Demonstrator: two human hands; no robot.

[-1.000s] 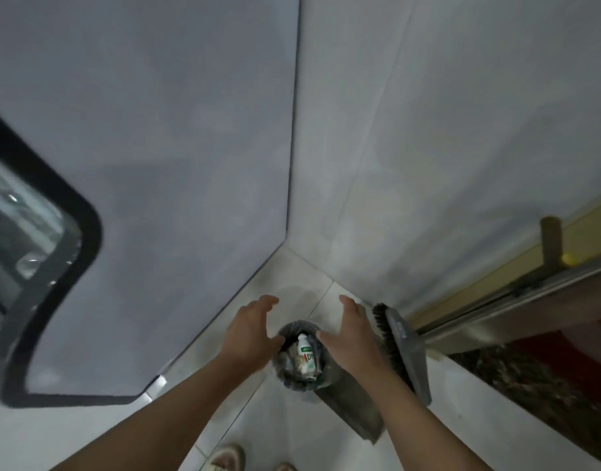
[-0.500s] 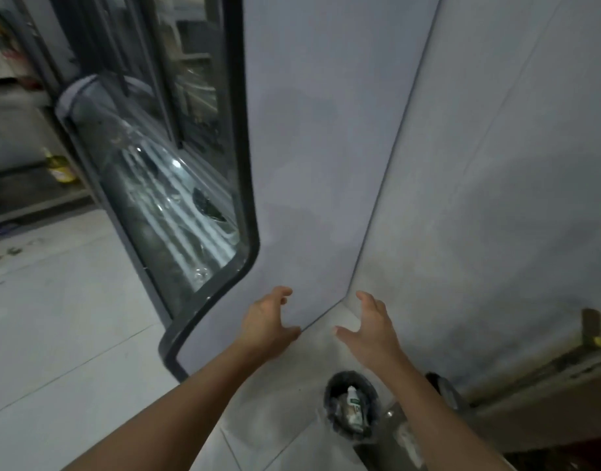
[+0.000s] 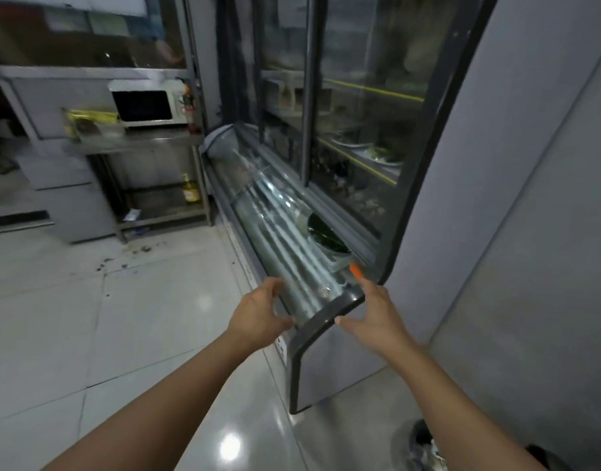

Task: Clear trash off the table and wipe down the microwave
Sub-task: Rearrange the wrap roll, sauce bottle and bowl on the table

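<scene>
A white microwave (image 3: 146, 106) stands far off at the upper left on a steel table (image 3: 139, 141). Beside it on the table lies yellow packaging in a clear container (image 3: 88, 122). My left hand (image 3: 258, 316) and my right hand (image 3: 377, 317) are both held out in front of me, fingers spread, holding nothing. They hover in front of the near end of a glass display cooler (image 3: 309, 266). The trash bin (image 3: 425, 447), lined with a dark bag, shows at the bottom right beside my right forearm.
The cooler runs along the right side up to the steel table. A grey wall (image 3: 530, 232) closes the right. A yellow bottle (image 3: 190, 190) stands on the table's lower shelf. Debris specks lie on the white tiled floor (image 3: 88, 317) on the left.
My view has swung up and left, from the bin in the corner to the cooler and the far microwave. Both hands stayed empty and spread; the bin slid to the bottom right.
</scene>
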